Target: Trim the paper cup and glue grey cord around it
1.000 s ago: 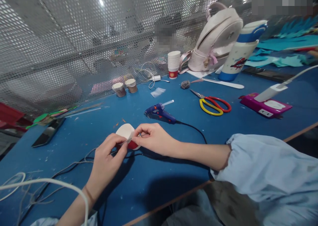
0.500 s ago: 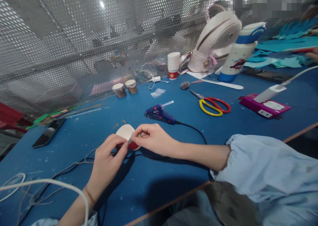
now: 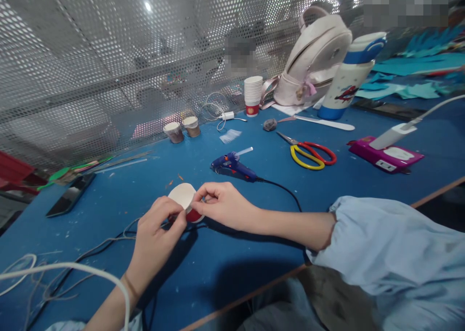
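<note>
A red and white paper cup (image 3: pixel 181 195) is tilted on the blue table, its pale inside facing up. My left hand (image 3: pixel 160 224) is closed on the near side of its rim, thumb and fingers pinching the edge. From the right, my right hand (image 3: pixel 221 202) pinches the same rim close to the left fingertips. Whether a small piece also lies between the fingertips is too small to tell. Just beyond my right hand lies a blue glue gun (image 3: pixel 234 167) with a glue stick in its back and a small red light on.
Red-and-yellow-handled scissors (image 3: pixel 308 154) lie right of the glue gun. Further back stand stacked paper cups (image 3: pixel 253 96), two wrapped cups (image 3: pixel 182 129), a backpack (image 3: pixel 308 64) and a bottle (image 3: pixel 348 79). A magenta power strip (image 3: pixel 387 154) sits right; loose cords (image 3: pixel 90 253) run left.
Both hands keep their pinch on the cup rim. The cup's edge appears slightly straighter near the fingertips; otherwise the view has shifted only a little.
</note>
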Motion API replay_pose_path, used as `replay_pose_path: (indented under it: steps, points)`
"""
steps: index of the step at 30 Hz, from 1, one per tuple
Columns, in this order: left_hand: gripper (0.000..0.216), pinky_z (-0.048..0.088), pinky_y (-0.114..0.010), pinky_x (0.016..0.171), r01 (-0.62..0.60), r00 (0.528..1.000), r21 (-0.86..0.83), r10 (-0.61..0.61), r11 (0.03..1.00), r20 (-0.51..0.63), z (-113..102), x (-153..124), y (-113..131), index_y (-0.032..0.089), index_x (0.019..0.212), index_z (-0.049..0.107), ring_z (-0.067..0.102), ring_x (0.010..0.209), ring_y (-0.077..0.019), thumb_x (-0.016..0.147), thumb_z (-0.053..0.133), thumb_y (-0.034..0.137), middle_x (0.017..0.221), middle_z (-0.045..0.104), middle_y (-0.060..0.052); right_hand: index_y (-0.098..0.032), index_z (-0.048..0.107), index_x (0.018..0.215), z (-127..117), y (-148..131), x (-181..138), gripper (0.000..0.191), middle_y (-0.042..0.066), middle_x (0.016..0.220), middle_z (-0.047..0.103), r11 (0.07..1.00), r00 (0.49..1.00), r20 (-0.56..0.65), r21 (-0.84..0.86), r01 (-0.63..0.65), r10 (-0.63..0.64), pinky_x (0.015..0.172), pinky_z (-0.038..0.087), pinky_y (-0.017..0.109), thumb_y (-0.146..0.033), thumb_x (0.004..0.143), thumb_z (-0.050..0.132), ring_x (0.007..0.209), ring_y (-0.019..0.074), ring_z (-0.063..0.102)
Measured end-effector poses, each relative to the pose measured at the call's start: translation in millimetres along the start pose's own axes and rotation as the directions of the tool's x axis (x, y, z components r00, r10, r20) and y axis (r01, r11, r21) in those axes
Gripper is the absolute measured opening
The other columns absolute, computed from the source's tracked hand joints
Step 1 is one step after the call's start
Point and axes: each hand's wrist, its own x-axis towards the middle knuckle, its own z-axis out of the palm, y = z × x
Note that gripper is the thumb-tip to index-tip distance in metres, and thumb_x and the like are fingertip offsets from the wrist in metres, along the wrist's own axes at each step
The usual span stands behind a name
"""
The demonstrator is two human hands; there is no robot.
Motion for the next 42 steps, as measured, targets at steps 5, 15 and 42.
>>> replay_pose_path:
  steps: [5,15,42]
  points:
    - [0.021,0.040,-0.026,0.059,-0.060,0.998,0.010,0.061,0.998,-0.028,-0.3,0.3,1.6,0.020,0.063,0.055,0.050,0.061,-0.0124,0.083,0.054,0.014,0.062,0.056,0.002,-0.016,0.061,0.071,0.7,0.0,-0.5,0.003,-0.009,0.054,0.047,1.000,1.000,0.005,-0.010,-0.008,0.008,0.047,0.029,0.018,-0.015,0.072,0.062,0.049,0.0049,0.035]
    - [0.017,0.043,-0.027,0.062,-0.178,0.980,0.086,0.184,0.980,-0.074,1.7,-0.4,-0.6,0.020,0.068,0.059,0.052,0.065,-0.0140,0.082,0.058,0.011,0.067,0.058,-0.001,-0.015,0.061,0.073,0.1,-1.7,-2.5,0.004,-0.009,0.055,0.044,0.998,1.000,0.000,-0.051,0.024,-0.024,0.050,0.029,0.019,-0.016,0.075,0.064,0.051,0.0049,0.033]
    - [0.018,0.039,-0.026,0.058,-0.035,0.999,0.004,0.035,0.999,-0.028,-0.9,0.1,1.6,0.021,0.068,0.059,0.051,0.061,-0.0129,0.085,0.053,0.018,0.063,0.057,0.001,-0.016,0.063,0.073,0.6,1.0,-2.5,0.002,-0.008,0.057,0.049,0.998,0.999,0.002,-0.053,0.036,-0.036,0.052,0.034,0.019,-0.017,0.074,0.063,0.053,0.0060,0.039]
